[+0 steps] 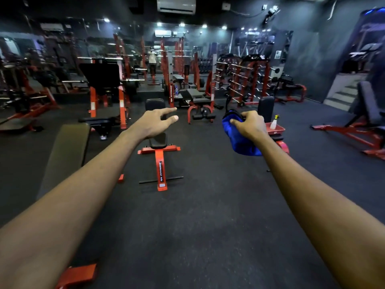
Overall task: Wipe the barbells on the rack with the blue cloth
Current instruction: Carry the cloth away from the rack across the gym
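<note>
Blue cloth (239, 140): held bunched in the curled fingers of the right hand (249, 124), left hand (154, 124) empty with fingers spread; barbells (238, 76) on rack (253, 84) well apart ahead, best approached past the bench (159, 142), cloth opened flat beforehand.

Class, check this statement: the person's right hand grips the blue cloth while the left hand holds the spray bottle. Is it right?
Not quite. The left hand holds nothing, its fingers spread; the spray bottle stands on a red tray beyond the right hand, which does grip the blue cloth. The head view shows it.
</note>
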A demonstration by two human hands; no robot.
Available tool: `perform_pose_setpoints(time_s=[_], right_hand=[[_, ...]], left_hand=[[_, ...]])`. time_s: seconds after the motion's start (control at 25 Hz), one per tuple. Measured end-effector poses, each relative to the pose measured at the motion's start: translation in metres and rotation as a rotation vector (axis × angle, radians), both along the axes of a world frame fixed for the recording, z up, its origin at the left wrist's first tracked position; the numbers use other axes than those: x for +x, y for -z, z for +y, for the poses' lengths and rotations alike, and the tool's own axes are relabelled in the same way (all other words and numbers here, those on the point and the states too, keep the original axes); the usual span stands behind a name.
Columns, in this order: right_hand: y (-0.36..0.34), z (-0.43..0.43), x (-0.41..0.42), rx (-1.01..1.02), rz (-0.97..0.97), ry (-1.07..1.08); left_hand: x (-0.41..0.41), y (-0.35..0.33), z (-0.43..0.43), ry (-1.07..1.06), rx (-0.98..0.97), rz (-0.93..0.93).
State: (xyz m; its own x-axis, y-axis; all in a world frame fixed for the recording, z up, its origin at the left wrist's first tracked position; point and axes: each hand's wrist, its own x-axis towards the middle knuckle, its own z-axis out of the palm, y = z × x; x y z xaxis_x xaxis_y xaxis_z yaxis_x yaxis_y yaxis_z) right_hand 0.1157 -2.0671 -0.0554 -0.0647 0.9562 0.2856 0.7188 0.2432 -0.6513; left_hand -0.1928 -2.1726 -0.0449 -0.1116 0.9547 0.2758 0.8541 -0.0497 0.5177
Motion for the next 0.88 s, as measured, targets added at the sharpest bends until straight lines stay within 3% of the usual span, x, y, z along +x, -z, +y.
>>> perform_pose_setpoints(time_s=[0.4,0.88], right_hand=[[-0.013,0.128,0.039,0.030,0.022,0.211],[-0.021,0.293,0.112,0.059,0.017,0.466]], left_hand=[[0.031,0.007,0.185,0.206,-0.001,-0.038],[0.078,-0.005,0.433,0.401,0.027,0.045]])
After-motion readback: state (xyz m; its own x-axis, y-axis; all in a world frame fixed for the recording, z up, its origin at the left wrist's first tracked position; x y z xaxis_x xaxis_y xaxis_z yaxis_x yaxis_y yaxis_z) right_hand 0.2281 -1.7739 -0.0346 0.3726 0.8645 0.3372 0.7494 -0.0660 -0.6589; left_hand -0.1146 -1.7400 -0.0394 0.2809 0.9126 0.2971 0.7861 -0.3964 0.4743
